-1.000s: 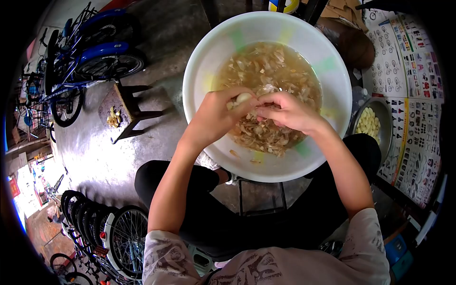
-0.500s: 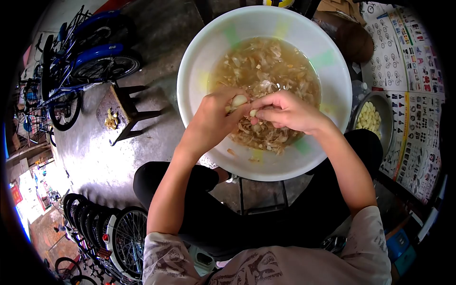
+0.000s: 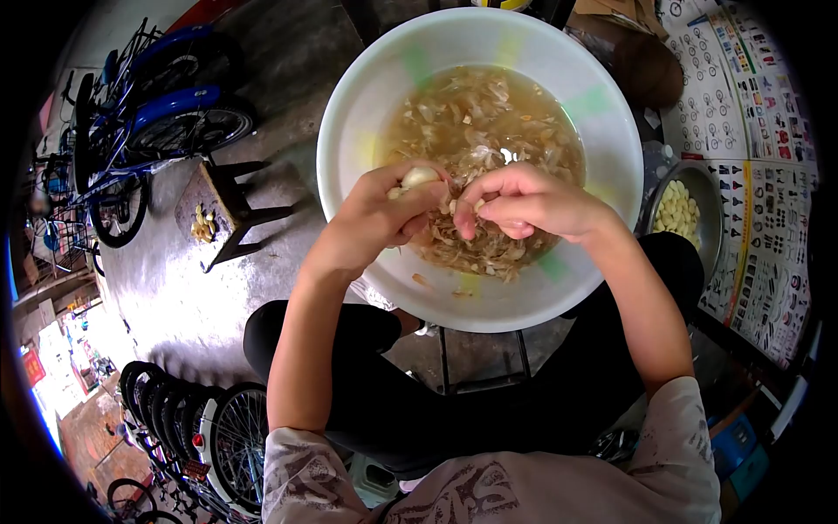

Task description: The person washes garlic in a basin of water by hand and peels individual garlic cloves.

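Observation:
A wide white basin [image 3: 349, 131] stands in front of me, holding cloudy water with many brown garlic skins [image 3: 476, 105] floating in it. Over its near half, my left hand [image 3: 375, 210] is closed around several pale garlic cloves [image 3: 419, 177]. Close beside it on the right, my right hand [image 3: 532, 205] is pinched on a small pale garlic clove [image 3: 479, 206], mostly covered by the fingers. A small gap separates the two hands.
Right of the basin, a metal bowl [image 3: 716, 214] holds peeled garlic cloves [image 3: 676, 212]. A small stool [image 3: 223, 196] at left carries some brownish pieces [image 3: 203, 225]. Bicycles [image 3: 188, 118] stand farther left, with more wheels [image 3: 240, 441] lower left. A printed sheet [image 3: 768, 210] lies at right.
My hands have drawn apart slightly, the left moving left with its cloves. The right hand's fingers have curled more around the small clove.

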A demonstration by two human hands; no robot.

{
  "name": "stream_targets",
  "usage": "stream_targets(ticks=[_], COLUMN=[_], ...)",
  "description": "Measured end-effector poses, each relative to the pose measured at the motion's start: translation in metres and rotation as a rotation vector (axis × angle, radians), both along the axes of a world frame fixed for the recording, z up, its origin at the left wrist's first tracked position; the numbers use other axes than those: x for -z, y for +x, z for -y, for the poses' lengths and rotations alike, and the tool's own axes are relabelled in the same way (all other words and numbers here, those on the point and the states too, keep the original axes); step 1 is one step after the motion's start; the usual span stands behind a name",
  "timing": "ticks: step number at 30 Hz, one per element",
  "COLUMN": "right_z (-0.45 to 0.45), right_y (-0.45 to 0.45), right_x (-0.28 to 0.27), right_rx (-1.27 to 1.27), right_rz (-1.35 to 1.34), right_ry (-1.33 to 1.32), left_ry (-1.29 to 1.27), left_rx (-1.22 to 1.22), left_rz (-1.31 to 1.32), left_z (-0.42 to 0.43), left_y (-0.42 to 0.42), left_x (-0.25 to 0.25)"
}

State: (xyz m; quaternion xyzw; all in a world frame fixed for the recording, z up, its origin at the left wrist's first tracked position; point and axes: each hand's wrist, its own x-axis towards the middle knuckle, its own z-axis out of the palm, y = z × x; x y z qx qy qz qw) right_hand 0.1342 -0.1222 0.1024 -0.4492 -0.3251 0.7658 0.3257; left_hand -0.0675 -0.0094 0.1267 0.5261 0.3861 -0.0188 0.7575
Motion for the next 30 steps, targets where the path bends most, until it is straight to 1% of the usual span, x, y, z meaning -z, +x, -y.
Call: stream_targets(ticks=[1, 3, 4, 5, 6, 7, 9, 10, 11, 13, 14, 15, 16, 17, 20, 22, 24, 26, 27, 28, 29, 30], right_z=[0.000, 0.001, 0.003, 0.006, 0.008, 0.011, 0.014, 0.011, 0.010, 0.009, 0.009, 0.011, 0.011, 0.011, 0.006, 0.005, 0.008, 0.010, 0.012, 0.013, 0.011, 0.007], right_y=[0.002, 0.006, 0.003, -0.002, -0.006, -0.010, -0.017, -0.018, -0.019, -0.021, -0.021, -0.022, -0.023, -0.022, -0.024, -0.028, -0.026, -0.026, -0.027, -0.028, -0.028, -0.029], right_x=[0.003, 0.014, 0.021, 0.028, 0.032, 0.031, 0.030, 0.032, 0.031, 0.030, 0.033, 0.039, 0.042, 0.042, 0.035, 0.030, 0.029, 0.031, 0.035, 0.037, 0.037, 0.036], right_rx=[0.001, -0.018, -0.017, -0.058, -0.099, -0.098, -0.208, -0.275, -0.275, -0.232, -0.232, -0.192, -0.151, -0.151, -0.158, -0.085, -0.130, -0.173, -0.203, -0.232, -0.230, -0.240], right_rz=[0.000, 0.184, 0.183, 0.559, 0.936, 0.935, 1.258, 1.247, 1.247, 1.154, 1.153, 1.136, 1.118, 1.119, 1.158, 1.267, 1.275, 1.283, 1.321, 1.358, 1.358, 1.355], right_ry=[-0.001, -0.021, -0.023, 0.126, 0.276, 0.275, 0.252, 0.209, 0.209, 0.282, 0.283, 0.343, 0.401, 0.400, 0.427, 0.378, 0.387, 0.397, 0.446, 0.495, 0.495, 0.476], left_ry=[-0.001, -0.083, -0.117, -0.118, -0.141, -0.163, -0.198, -0.204, -0.209, -0.233, -0.258, -0.257, -0.257, -0.256, -0.258, -0.221, -0.181, -0.236, -0.235, -0.294, -0.353, -0.353], left_rx=[0.001, -0.089, -0.104, -0.102, -0.185, -0.268, -0.249, -0.298, -0.348, -0.349, -0.349, -0.350, -0.329, -0.309, -0.268, -0.275, -0.281, -0.250, -0.250, -0.254, -0.257, -0.254], left_rz=[0.000, 0.052, 0.086, 0.084, 0.120, 0.157, 0.182, 0.183, 0.184, 0.211, 0.240, 0.240, 0.225, 0.209, 0.195, 0.159, 0.123, 0.130, 0.129, 0.134, 0.138, 0.136], left_z=[-0.002, -0.008, -0.011, -0.012, -0.013, -0.014, -0.020, -0.021, -0.021, -0.022, -0.022, -0.021, -0.020, -0.019, -0.018, -0.014, -0.010, -0.008, -0.008, -0.007, -0.007, -0.006], left_y=[-0.002, -0.005, -0.006, -0.006, -0.006, -0.007, -0.012, -0.012, -0.012, -0.012, -0.012, -0.011, -0.011, -0.010, -0.011, -0.008, -0.006, -0.006, -0.006, -0.006, -0.006, -0.005], left_x=[0.000, 0.001, 0.001, -0.001, -0.001, -0.002, 0.003, 0.003, 0.004, 0.007, 0.009, 0.009, 0.010, 0.010, 0.013, 0.009, 0.009, 0.012, 0.013, 0.013, 0.014, 0.016])
